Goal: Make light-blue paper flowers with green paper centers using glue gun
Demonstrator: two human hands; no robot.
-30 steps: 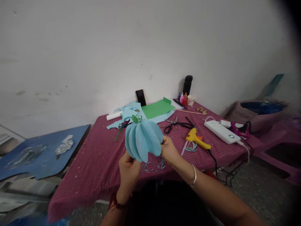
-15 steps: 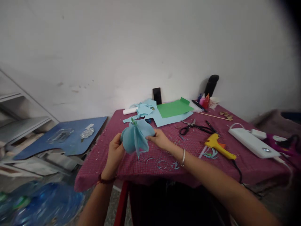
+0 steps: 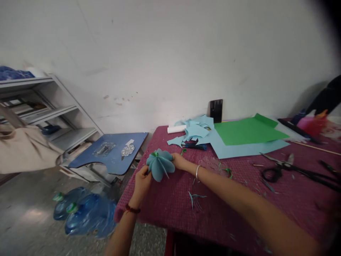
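A light blue paper flower [image 3: 160, 165] with folded petals and a small green centre is held up between my two hands, over the left part of the table. My left hand [image 3: 143, 179] pinches a petal at its left edge. From the right, my right hand [image 3: 179, 160] grips the flower's other side, its fingertips partly hidden by the petals. Thin blue paper strips [image 3: 195, 200] lie on the cloth below my right forearm. A curled green scrap [image 3: 183, 152] rests just behind my right hand.
The table has a maroon checked cloth [image 3: 160, 209]. Green paper [image 3: 247, 131] and blue cutouts [image 3: 197, 131] lie at the back, before a leaning phone [image 3: 216, 111]. Black-handled scissors [image 3: 274, 172] lie right. Beyond the left edge are a blue board [image 3: 87, 156] and large water bottles [image 3: 82, 213].
My view has swung left, bringing shelves and bottles into sight while the glue gun and white power bank left it. The flower has turned in my hands, its petals now spread evenly.
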